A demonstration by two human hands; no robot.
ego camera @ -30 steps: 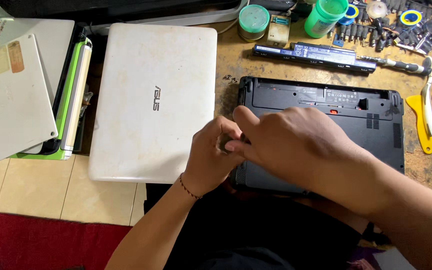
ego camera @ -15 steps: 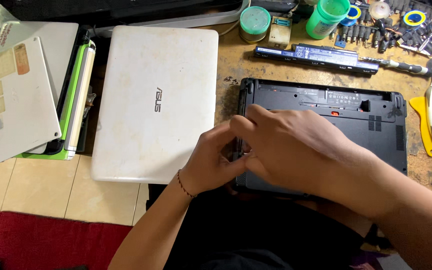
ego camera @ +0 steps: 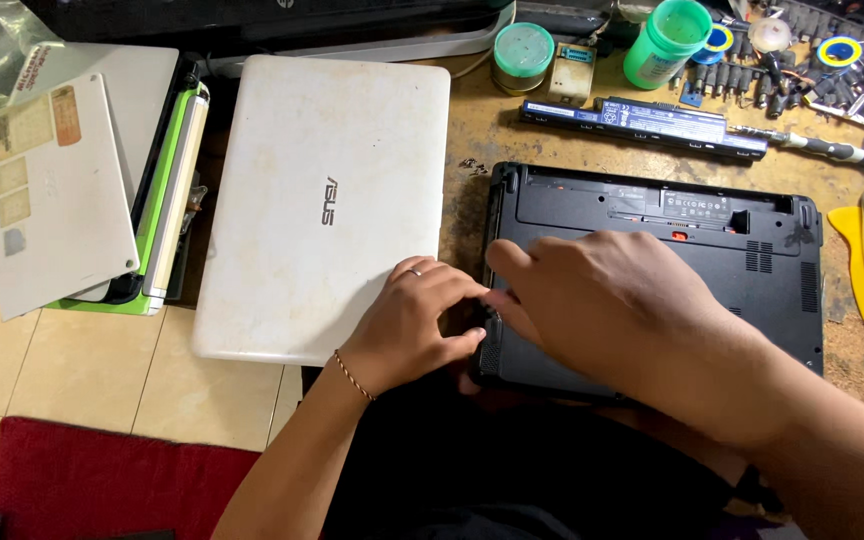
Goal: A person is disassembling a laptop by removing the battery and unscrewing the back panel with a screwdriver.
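On the worn brown wooden table [ego camera: 472, 120], seen from the head camera, an upturned black plastic laptop base [ego camera: 672, 235] is lying with its underside facing up and its battery bay showing along the far edge. Both hands are meeting at its left edge: the left hand [ego camera: 414, 322], wearing a thin ring and a red cord bracelet, is curling its fingers against the corner of the base, while the right hand [ego camera: 612, 300] is lying flat over the underside with its thumb and fingertips pressing together at that same spot; whatever they may be pinching is hidden between them. Compared with half a second and a second ago, the hands are sitting almost exactly where they were, only slightly shifted, so the work at this edge appears to be continuing rather than finished. Just beside the base on the left, a closed white laptop [ego camera: 322, 205] is lying flat, and a long black battery pack [ego camera: 642, 125] is resting beyond it, near a green plastic tub [ego camera: 667, 40].
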